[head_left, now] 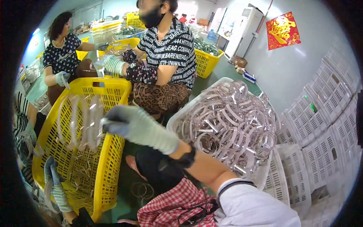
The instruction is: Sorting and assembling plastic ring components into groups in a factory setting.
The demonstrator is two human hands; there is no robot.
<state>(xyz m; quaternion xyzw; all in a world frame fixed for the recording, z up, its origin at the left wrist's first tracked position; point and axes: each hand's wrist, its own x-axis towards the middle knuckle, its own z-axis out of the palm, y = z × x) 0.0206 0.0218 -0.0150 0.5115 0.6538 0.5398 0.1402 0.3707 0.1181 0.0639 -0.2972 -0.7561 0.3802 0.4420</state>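
My right hand point(134, 125), in a pale grey knit glove, reaches across the yellow basket's right rim. Its fingers are pinched at the edge of several pale, shiny band rings point(80, 121), which hang blurred over the basket; the exact grip is smeared by motion. Low at the left, my left hand point(56, 189), also gloved, has its fingers pointing up beside the basket wall. Against its palm lies a curved pale band ring point(48, 195). The slotted yellow basket point(109, 166) has a few small shiny pieces at its bottom.
A white tub point(174, 120) heaped with shiny band rings point(230, 125) stands to my right. Grey slotted crates point(321, 151) are stacked along the wall. Two gloved co-workers point(166, 56) point(62, 56) sit ahead by other yellow baskets point(207, 64). Loose rings point(142, 190) lie on the floor.
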